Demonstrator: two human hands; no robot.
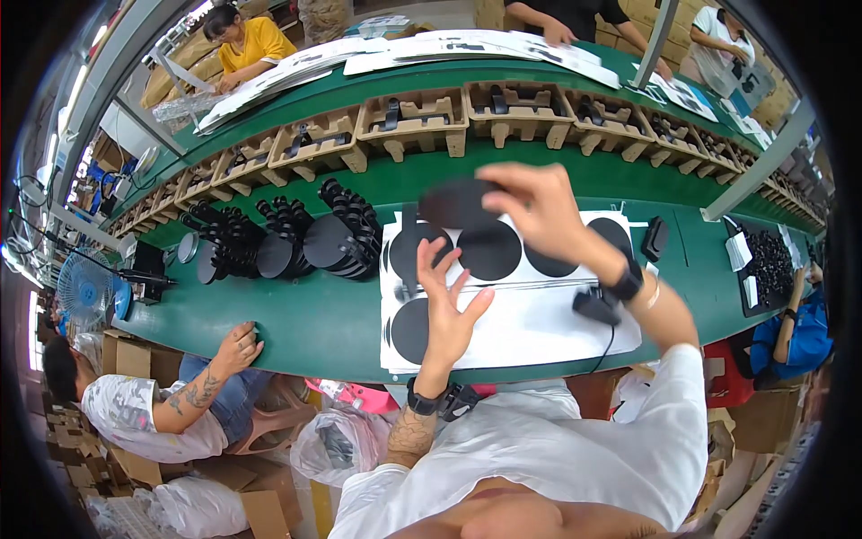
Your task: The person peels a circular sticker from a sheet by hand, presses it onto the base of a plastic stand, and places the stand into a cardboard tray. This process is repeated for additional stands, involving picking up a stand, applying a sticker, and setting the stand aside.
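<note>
My right hand (539, 211) pinches the edge of a thin black round disc (458, 205), raised over the white sheet (530, 328) and blurred by motion. Below it, my left hand (452, 316) is open with fingers spread, palm turned up, holding nothing. Several flat black circles lie on the sheet, among them one black circle (489, 251) between my hands and another black circle (410, 331) beside my left wrist. A dark narrow strip (409, 247) stands left of my left fingers, too blurred to name. Near my right forearm rests a small black device (596, 306) with a cable.
Stacks of black round-based parts (341, 238) stand on the green table (314, 328) to the left. Cardboard-coloured trays (413, 126) with black parts line the far side. A black block (655, 238) lies right. Co-workers sit left and right; a co-worker's hand (238, 349) rests on the table.
</note>
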